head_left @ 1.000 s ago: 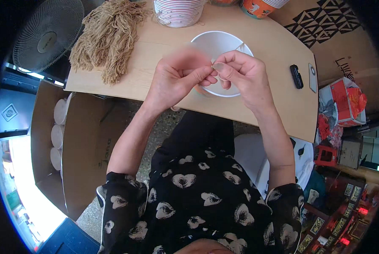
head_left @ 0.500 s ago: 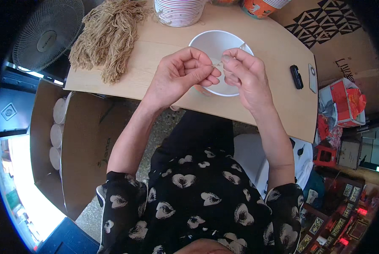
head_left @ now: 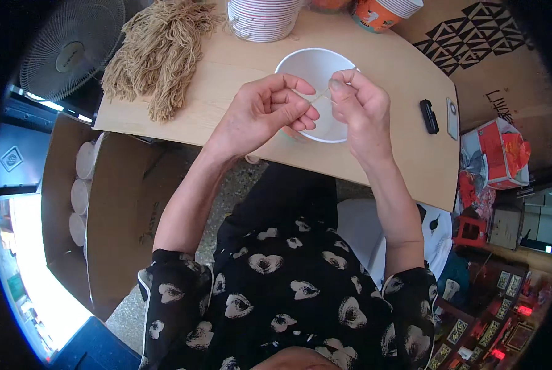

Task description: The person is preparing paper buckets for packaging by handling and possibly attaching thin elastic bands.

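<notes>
My left hand (head_left: 260, 114) and my right hand (head_left: 362, 108) are raised over a white paper bowl (head_left: 316, 68) that sits on a light wooden table (head_left: 226, 68). Between their pinched fingertips runs a thin pale string (head_left: 318, 96), each hand gripping one end of it. The bowl's near side is hidden behind both hands.
A heap of tan strings (head_left: 158, 52) lies at the table's left end. A stack of striped bowls (head_left: 262, 18) and an orange cup (head_left: 381, 13) stand at the back. A small black device (head_left: 429, 116) lies right. A fan (head_left: 69, 55) and cardboard box (head_left: 112, 209) stand left.
Both hands have drawn slightly apart, leaving a short stretch of string showing between the fingertips. The bowl has stayed put.
</notes>
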A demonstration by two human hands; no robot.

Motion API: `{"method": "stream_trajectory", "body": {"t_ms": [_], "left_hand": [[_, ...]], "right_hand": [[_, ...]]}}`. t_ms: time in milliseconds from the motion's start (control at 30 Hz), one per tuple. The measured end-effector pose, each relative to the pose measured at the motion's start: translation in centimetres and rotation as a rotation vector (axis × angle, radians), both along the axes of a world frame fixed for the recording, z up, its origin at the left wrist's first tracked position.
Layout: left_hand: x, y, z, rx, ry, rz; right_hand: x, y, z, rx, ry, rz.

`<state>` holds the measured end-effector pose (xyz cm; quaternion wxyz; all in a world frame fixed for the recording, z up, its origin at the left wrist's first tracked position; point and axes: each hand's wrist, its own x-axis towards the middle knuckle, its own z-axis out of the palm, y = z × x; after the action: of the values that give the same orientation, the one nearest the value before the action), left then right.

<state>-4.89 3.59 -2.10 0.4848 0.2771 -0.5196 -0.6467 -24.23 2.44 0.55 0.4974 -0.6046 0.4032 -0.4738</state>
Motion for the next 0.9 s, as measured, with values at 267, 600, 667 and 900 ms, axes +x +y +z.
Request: {"method": "stream_trajectory", "body": {"t_ms": [267,600,667,900], "left_hand": [[0.0,-1.0,1.3,0.069,-0.12,0.003],[0.1,-1.2,1.1,-0.041,-0.167,-0.013],[0.2,-1.0,0.9,-0.188,-0.251,0.078],[1.5,-0.2,-0.3,-0.659,-0.549,0.259]], "right_hand": [[0.0,-0.5,2.1,-0.05,0.084,0.078],[-2.5,-1.3,1.9,-0.231,0.234,0.11],[-2.3,-1.3,1.8,-0.252,0.172,0.034],[-3.1,-2.4,0.0,-0.279,0.005,-0.335]]}}
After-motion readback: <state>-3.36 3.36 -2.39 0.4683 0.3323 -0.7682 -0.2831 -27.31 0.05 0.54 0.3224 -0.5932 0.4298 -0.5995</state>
